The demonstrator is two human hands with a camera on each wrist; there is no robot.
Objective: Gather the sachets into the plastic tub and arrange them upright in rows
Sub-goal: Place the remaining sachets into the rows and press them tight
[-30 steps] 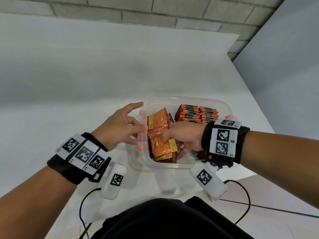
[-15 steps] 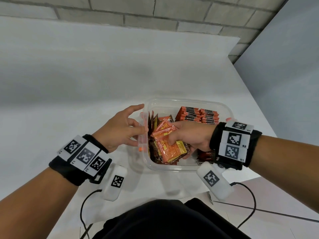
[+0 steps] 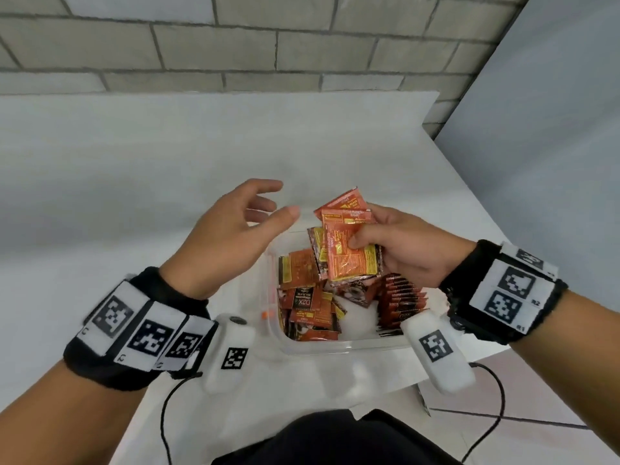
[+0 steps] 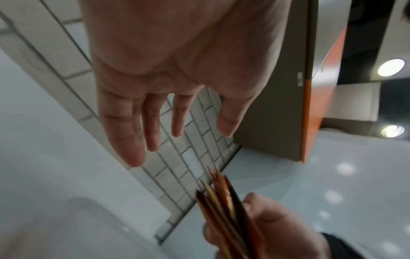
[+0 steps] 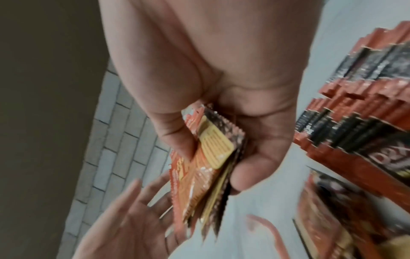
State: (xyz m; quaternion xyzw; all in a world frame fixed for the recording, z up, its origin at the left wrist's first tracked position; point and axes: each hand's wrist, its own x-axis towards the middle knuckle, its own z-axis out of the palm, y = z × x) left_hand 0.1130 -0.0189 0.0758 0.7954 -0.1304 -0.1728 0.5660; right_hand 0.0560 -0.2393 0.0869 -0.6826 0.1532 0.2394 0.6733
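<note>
Holding a fanned bunch of sachets above the plastic tub, the right hand has thumb in front and fingers behind the stack; packets orange with yellow panels, some dark brown. In the right wrist view the bunch shows edge-on, several packets thick, pinched between thumb and fingers.

Left hand raised just beside the bunch, palm turned toward it, fingers spread and relaxed, grasping nothing, not touching the sachets.

Tub: clear, rectangular, on the white surface near its front edge, directly below both hands. Contents in two groups. Right side: a row of upright sachets packed face to face, orange tops and black bands, partly hidden by the right wrist. Left side: loose sachets lying flat and tilted at mixed angles, overlapping, one dark face printed "D2X". Bare tub floor shows between the two groups.

Grey block wall behind the surface.
</note>
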